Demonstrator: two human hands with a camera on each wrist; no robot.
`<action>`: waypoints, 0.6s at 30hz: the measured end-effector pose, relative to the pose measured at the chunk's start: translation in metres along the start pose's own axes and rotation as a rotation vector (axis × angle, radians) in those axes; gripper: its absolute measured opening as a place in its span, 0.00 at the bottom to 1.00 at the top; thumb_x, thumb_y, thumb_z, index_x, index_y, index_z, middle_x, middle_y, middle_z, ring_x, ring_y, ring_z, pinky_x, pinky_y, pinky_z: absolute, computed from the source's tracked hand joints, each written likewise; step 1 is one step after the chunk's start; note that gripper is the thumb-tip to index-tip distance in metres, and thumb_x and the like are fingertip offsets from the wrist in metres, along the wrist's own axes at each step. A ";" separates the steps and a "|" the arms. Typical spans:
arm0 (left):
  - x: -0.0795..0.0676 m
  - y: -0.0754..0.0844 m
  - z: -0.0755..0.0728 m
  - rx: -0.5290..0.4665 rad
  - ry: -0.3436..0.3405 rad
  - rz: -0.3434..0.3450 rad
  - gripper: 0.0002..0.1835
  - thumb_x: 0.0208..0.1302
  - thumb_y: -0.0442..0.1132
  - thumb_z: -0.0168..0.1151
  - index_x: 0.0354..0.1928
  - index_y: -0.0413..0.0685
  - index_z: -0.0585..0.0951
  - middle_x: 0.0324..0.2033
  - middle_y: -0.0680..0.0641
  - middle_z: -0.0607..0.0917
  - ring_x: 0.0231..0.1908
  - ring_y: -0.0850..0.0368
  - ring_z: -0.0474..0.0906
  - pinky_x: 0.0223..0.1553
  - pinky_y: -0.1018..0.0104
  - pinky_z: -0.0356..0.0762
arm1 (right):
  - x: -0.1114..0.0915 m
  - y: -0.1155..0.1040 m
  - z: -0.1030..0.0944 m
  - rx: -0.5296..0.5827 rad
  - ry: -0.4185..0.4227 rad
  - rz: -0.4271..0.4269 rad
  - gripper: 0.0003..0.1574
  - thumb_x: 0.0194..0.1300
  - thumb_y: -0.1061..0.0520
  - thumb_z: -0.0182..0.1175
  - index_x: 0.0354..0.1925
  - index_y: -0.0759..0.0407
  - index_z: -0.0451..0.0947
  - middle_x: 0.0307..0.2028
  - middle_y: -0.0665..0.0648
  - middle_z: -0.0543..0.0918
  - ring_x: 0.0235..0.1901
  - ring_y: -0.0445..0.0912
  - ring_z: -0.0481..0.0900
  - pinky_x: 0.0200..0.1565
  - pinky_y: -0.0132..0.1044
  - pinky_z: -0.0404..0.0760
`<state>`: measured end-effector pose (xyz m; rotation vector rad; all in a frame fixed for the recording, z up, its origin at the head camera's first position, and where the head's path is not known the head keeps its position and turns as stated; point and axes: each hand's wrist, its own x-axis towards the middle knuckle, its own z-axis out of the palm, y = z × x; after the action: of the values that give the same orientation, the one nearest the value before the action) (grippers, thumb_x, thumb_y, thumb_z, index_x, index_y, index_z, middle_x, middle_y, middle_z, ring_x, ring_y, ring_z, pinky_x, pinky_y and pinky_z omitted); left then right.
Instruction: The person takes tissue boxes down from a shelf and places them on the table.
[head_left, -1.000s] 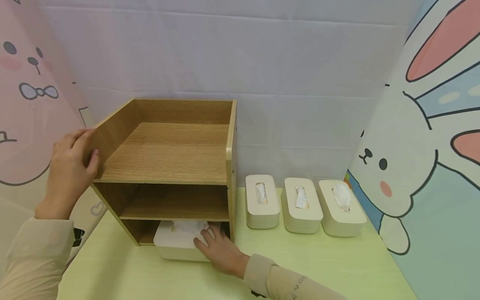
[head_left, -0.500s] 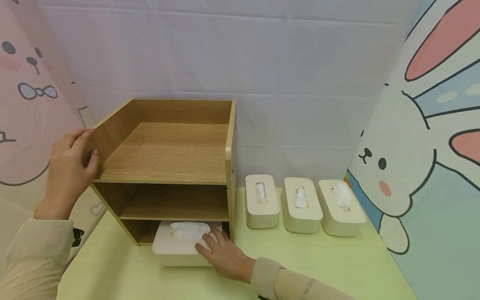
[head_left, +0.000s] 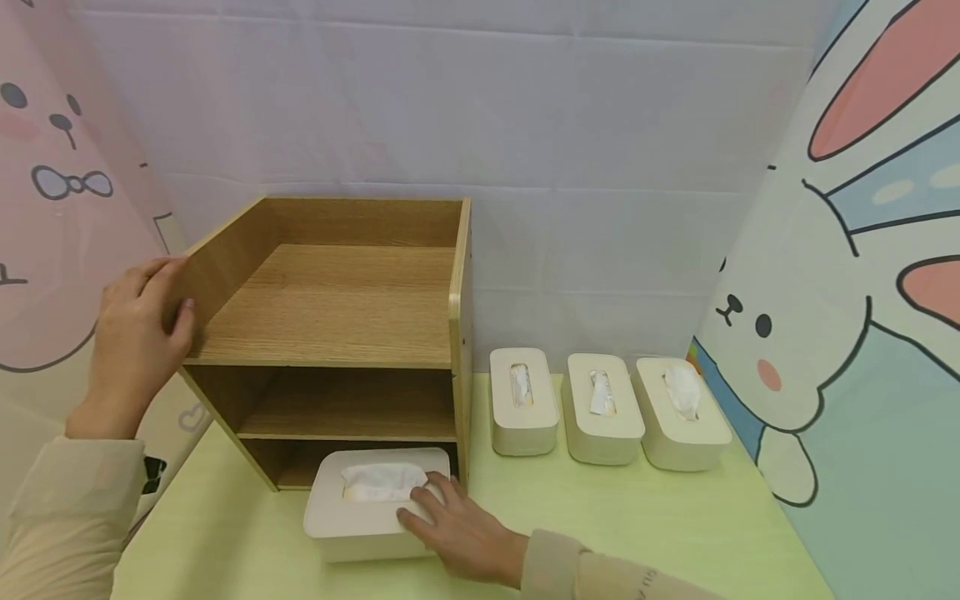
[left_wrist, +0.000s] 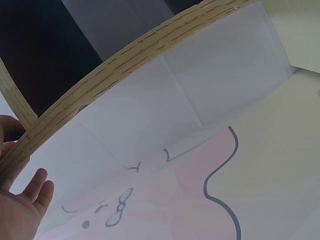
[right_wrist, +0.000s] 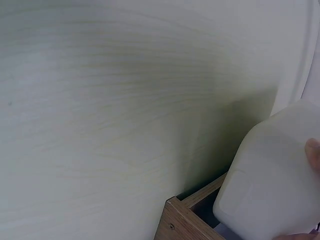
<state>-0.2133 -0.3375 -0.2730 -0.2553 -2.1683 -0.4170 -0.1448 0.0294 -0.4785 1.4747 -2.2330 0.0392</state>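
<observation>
A wooden shelf unit (head_left: pixel 337 304) stands on the table, with a tray-like top and two compartments below. My left hand (head_left: pixel 138 342) grips its left side panel, thumb on the inner face; the left wrist view shows that hand (left_wrist: pixel 22 210) around the panel edge. At the bottom compartment's mouth is a cream tissue box (head_left: pixel 330 508) with a white tissue (head_left: pixel 382 481) in its slot. My right hand (head_left: pixel 468 533) holds the box's right end, fingers spread on the lid. In the right wrist view, the box (right_wrist: pixel 275 180) shows beside the shelf corner (right_wrist: pixel 175 217), with fingertips at the right edge.
Three more cream tissue boxes stand in a row right of the shelf: a left one (head_left: pixel 523 421), a middle one (head_left: pixel 606 429) and a right one (head_left: pixel 686 437). The table (head_left: pixel 637 533) is pale green. Cartoon-printed walls (head_left: pixel 810 333) close both sides.
The tissue box has come forward out of the bottom compartment, toward me, with my right hand on it. More of its lid and tissue shows. My left hand stays on the shelf.
</observation>
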 end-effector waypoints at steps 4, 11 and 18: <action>0.000 0.000 0.000 0.000 -0.001 -0.001 0.24 0.53 0.28 0.54 0.56 0.37 0.73 0.51 0.32 0.74 0.53 0.33 0.66 0.57 0.47 0.59 | -0.006 -0.002 -0.002 0.016 0.011 -0.015 0.29 0.50 0.53 0.62 0.52 0.49 0.66 0.47 0.54 0.71 0.52 0.54 0.69 0.53 0.43 0.75; 0.000 0.000 0.000 0.003 -0.003 0.006 0.25 0.53 0.27 0.54 0.57 0.37 0.72 0.51 0.32 0.74 0.53 0.33 0.66 0.58 0.47 0.59 | -0.020 -0.003 -0.008 -0.015 0.000 -0.048 0.24 0.55 0.56 0.54 0.51 0.48 0.66 0.45 0.53 0.71 0.51 0.53 0.70 0.57 0.42 0.72; 0.000 -0.002 0.001 0.005 0.002 0.009 0.25 0.52 0.27 0.55 0.57 0.37 0.72 0.51 0.32 0.75 0.53 0.33 0.66 0.58 0.47 0.59 | -0.035 -0.002 -0.013 -0.048 0.042 -0.078 0.23 0.53 0.61 0.41 0.48 0.50 0.67 0.44 0.54 0.72 0.49 0.55 0.72 0.53 0.44 0.75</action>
<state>-0.2145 -0.3386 -0.2739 -0.2619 -2.1652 -0.4061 -0.1273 0.0628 -0.4806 1.5197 -2.1266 -0.0078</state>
